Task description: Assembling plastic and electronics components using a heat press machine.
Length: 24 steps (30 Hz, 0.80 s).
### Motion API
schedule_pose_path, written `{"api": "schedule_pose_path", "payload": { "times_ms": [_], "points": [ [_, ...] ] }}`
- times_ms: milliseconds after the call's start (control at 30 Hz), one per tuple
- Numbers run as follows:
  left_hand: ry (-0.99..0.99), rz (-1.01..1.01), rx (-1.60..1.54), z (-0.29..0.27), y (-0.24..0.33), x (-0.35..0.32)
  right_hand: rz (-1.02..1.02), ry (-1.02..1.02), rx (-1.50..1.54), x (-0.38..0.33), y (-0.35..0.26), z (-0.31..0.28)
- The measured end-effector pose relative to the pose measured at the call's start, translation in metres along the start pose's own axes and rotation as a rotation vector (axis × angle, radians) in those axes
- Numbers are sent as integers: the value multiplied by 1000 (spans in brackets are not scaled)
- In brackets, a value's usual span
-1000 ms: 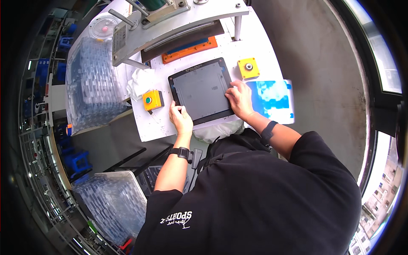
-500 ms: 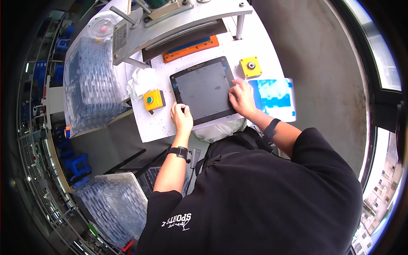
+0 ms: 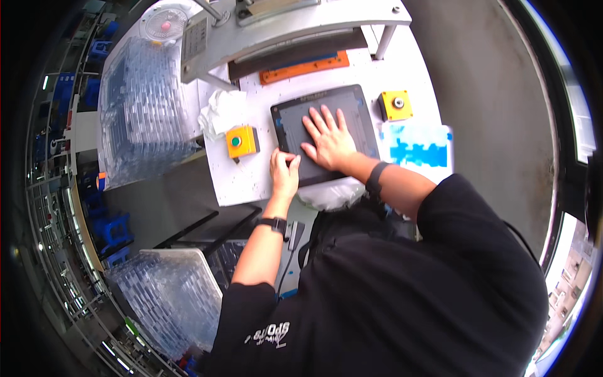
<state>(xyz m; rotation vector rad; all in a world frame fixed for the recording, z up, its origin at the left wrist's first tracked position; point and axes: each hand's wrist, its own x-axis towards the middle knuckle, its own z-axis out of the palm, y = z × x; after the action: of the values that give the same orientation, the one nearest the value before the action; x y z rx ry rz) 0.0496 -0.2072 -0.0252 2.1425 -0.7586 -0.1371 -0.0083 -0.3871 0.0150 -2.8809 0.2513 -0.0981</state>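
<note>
White counter (image 3: 251,182) carries a dark flat panel (image 3: 295,119) at its centre, below the grey press frame (image 3: 295,31). Right hand (image 3: 328,139) lies flat on the panel, fingers spread. Left hand (image 3: 284,173) curled, pinching the panel's near-left edge. Yellow button boxes sit left (image 3: 242,142) and right (image 3: 396,105) of the panel. Stacked clear trays (image 3: 144,113) stand to the left.

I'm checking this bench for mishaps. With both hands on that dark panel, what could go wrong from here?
1. The right hand lies flat on the dark panel, so it might smudge or scratch the face.
2. The left hand grips the panel's near left edge, close to the white table rim; a slip could tip the panel off.
3. The yellow button box sits close beside that hand and might get bumped.
</note>
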Motion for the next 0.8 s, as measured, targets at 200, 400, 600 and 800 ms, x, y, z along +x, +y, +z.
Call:
{"api": "schedule_pose_path", "payload": {
  "times_ms": [200, 400, 600, 800],
  "points": [
    [59, 1, 195, -14, 19, -2, -38, -28, 163, 10, 3, -1],
    [5, 354, 311, -60, 79, 13, -102, 48, 449, 61, 41, -63],
    [117, 244, -21, -81, 101, 6, -48, -263, 604, 18, 93, -156],
    [-252, -466, -1508, -56, 71, 72, 518, 285, 1484, -107, 134, -171]
  ]
}}
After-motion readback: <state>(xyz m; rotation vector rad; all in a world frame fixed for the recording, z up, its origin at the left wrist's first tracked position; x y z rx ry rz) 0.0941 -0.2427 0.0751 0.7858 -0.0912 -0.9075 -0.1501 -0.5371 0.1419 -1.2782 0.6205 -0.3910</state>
